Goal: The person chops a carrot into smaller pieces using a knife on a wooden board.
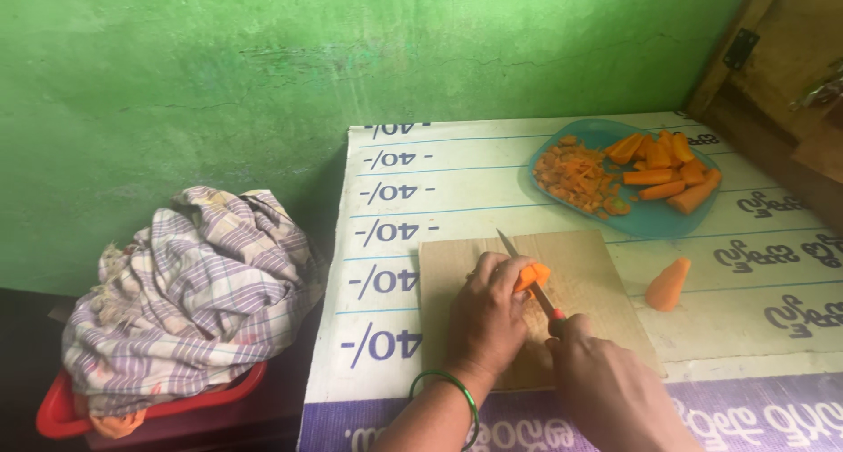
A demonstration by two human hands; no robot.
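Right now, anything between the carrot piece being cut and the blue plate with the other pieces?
Nothing visible. The carrot piece sits on the cutting board under the left hand, with the knife in the right hand. Bare table lies between board and blue plate; the loose carrot chunk lies off to the right.

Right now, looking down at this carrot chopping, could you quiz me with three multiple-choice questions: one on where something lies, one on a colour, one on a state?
1. Where does the loose carrot piece lie?
A. on the plate
B. on the table, right of the cutting board
C. in the red basin

2. What colour is the plate?
A. blue
B. white
C. yellow

3. What is the left hand doing?
A. resting flat and empty
B. pinning a carrot chunk on the cutting board
C. lifting the plate

Answers:
1 B, it lies alone beside the cutting board.
2 A, its rim shows blue around the cut carrots.
3 B, its fingers press the carrot chunk while the right hand holds the knife.
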